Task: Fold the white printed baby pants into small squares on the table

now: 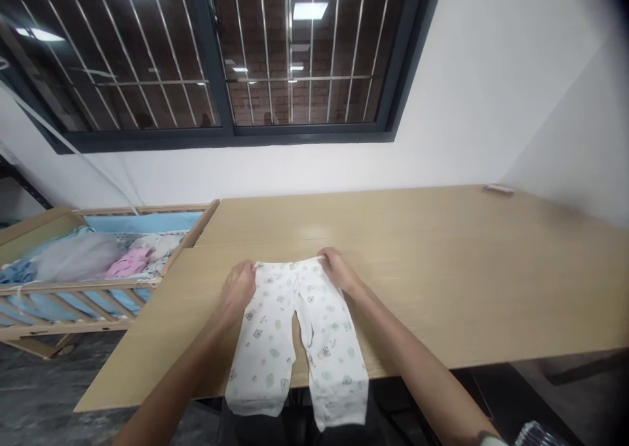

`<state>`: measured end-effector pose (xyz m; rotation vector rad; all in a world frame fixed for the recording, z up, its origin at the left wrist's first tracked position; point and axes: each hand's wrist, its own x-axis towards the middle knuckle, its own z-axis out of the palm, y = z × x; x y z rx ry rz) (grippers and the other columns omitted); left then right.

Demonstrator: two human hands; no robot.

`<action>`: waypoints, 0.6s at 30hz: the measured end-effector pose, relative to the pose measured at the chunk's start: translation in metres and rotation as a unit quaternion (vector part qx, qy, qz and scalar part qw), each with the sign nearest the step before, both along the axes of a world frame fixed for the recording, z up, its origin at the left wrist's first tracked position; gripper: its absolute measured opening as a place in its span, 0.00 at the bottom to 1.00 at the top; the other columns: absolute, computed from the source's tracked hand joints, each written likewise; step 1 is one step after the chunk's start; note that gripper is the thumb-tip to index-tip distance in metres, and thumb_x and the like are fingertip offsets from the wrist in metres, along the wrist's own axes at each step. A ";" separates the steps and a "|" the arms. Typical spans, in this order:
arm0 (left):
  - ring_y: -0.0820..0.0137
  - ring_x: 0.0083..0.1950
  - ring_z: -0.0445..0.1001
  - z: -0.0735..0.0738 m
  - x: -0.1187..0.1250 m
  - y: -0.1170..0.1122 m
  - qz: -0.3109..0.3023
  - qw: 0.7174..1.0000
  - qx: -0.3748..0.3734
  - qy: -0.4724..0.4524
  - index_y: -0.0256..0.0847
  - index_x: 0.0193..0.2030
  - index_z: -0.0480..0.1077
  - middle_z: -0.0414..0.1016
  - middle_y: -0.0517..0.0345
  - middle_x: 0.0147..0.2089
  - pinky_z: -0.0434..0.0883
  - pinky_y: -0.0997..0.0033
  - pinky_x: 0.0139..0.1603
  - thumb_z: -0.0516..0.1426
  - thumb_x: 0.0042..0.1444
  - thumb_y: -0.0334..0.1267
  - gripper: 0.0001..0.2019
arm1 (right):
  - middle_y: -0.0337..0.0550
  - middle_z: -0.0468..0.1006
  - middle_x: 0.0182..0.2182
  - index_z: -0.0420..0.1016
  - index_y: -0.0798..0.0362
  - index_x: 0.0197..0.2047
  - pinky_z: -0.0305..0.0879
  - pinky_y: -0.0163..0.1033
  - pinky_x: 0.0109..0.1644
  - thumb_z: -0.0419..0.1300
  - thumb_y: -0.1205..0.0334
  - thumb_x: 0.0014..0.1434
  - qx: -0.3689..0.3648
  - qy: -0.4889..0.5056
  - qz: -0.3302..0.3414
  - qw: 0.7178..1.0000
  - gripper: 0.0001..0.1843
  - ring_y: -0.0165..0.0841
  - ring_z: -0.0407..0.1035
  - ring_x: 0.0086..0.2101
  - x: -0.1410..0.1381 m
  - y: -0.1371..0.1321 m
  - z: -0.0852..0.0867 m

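A small pair of white baby trousers (295, 328) with a pale green print lies flat on the wooden table (442, 269). The waistband points away from me and both legs hang a little over the near edge. My left hand (239, 283) is closed on the left corner of the waistband. My right hand (337, 267) pinches the right corner of the waistband. Both hands rest on the tabletop.
A wooden cot (73, 282) stands against the table's left side, holding several pink, blue and grey clothes. A small flat object (498, 188) lies at the table's far right corner. A barred window fills the wall above.
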<state>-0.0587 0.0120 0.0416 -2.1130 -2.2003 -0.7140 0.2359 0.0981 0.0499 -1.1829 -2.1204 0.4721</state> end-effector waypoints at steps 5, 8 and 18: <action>0.57 0.51 0.75 -0.035 0.008 0.046 0.031 0.998 -0.044 0.043 0.35 0.45 0.71 0.76 0.42 0.45 0.70 0.59 0.53 0.45 0.70 0.33 0.14 | 0.49 0.74 0.46 0.73 0.54 0.46 0.62 0.40 0.55 0.52 0.70 0.66 -0.002 -0.098 -0.073 0.993 0.10 0.38 0.68 0.49 -0.012 0.047 -0.046; 0.59 0.54 0.74 -0.042 0.003 0.076 0.051 0.995 -0.056 0.058 0.34 0.50 0.71 0.75 0.44 0.50 0.71 0.56 0.55 0.49 0.70 0.35 0.12 | 0.51 0.73 0.48 0.73 0.53 0.48 0.59 0.43 0.56 0.53 0.69 0.67 -0.005 -0.112 -0.095 0.989 0.10 0.40 0.66 0.50 -0.018 0.070 -0.054; 0.61 0.54 0.75 -0.044 -0.002 0.147 0.104 0.991 -0.071 0.043 0.39 0.58 0.69 0.72 0.49 0.58 0.75 0.52 0.54 0.59 0.66 0.45 0.18 | 0.54 0.71 0.52 0.72 0.52 0.54 0.53 0.48 0.58 0.52 0.65 0.69 -0.014 -0.148 -0.146 0.978 0.13 0.45 0.63 0.54 -0.026 0.133 -0.055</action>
